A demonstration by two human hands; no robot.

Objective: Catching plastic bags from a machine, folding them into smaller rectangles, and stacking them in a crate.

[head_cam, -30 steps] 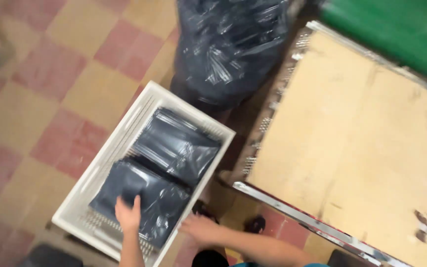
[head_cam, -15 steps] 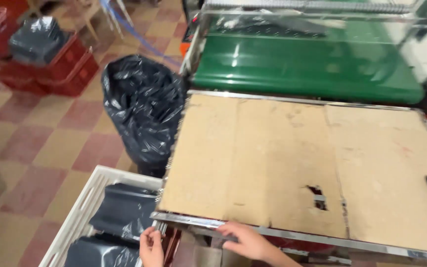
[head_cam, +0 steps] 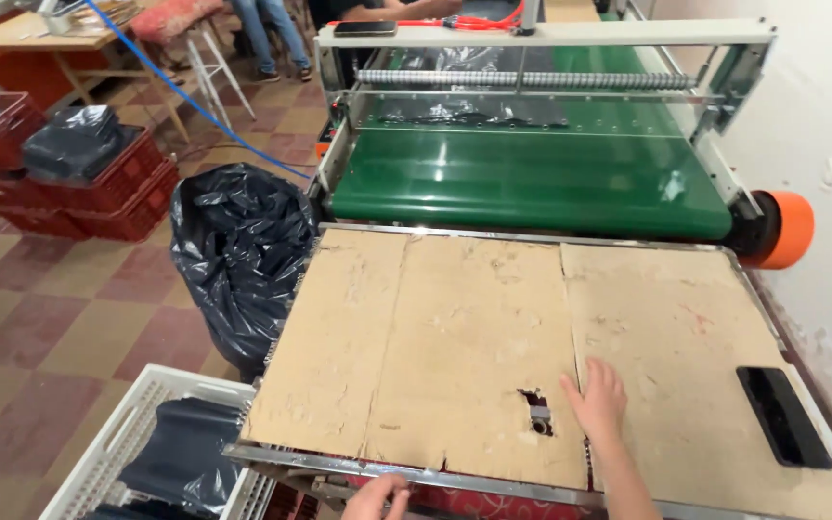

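right hand (head_cam: pixel 597 397) lies flat, fingers apart, on the board (head_cam: pixel 455 337); hole (head_cam: pixel 535 412) touching at nine o'clock; left hand (head_cam: pixel 377 497) curls on the edge.

2 hands (head_cam: pixel 597 400), 1 phone (head_cam: pixel 783 416), 1 crate (head_cam: pixel 113 453).

Your single head view looks down and forward, close over the cardboard-topped table (head_cam: pixel 493 337), toward the green conveyor (head_cam: pixel 532 183) beyond.

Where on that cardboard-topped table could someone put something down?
The cardboard table top is bare from its left edge beside the black bin bag across to the middle. Busier near the front right: the right hand, a small hole and a dark phone.
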